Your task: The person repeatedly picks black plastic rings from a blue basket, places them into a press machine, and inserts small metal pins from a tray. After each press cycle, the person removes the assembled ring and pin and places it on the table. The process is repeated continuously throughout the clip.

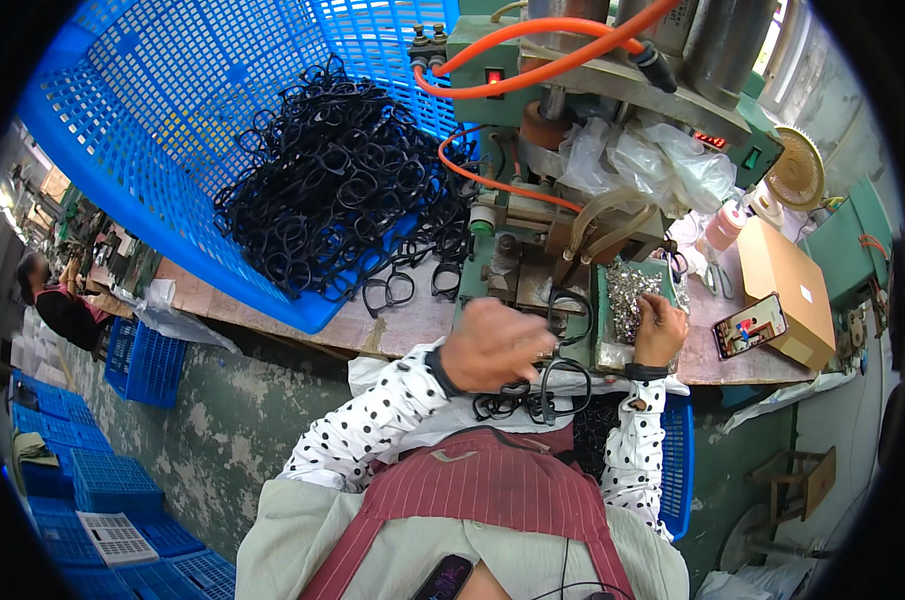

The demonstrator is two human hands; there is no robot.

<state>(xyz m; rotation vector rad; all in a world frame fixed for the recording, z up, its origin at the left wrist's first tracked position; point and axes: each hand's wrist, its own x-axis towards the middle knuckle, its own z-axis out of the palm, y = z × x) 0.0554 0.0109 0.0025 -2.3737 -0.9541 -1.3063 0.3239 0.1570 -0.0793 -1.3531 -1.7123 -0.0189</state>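
A big blue plastic basket (153, 120) leans tilted on the wooden worktop (273, 305), its open side toward the person, and a tangled heap of black spectacle frames (338, 190) fills its lower part and spills over its edge onto the worktop. Just right of it stands a green machine (533, 60) with orange hoses (533, 55) looped across its front and crumpled clear plastic (663, 165) stuffed against its body. Further right, a brown cardboard box (788, 280) sits on the worktop, with a phone (751, 325) leaning against its near side, screen lit. A small green tray of tiny silvery metal parts (628, 295) lies at the foot of the machine.

The left hand (493, 345) is curled into a loose fist in front of the machine, and grips a black frame (571, 315) whose rim shows just past the knuckles. More black frames (543, 395) hang bunched under that hand, at the worktop's near edge; whether the fingers touch them I cannot tell. The right hand (661, 328) rests at the near edge of the tray, fingers bent down onto the metal parts; whether it has pinched one up is too small to tell. Both arms wear white sleeves with black dots. Blue crates (73, 470) stand stacked on the floor to the left.
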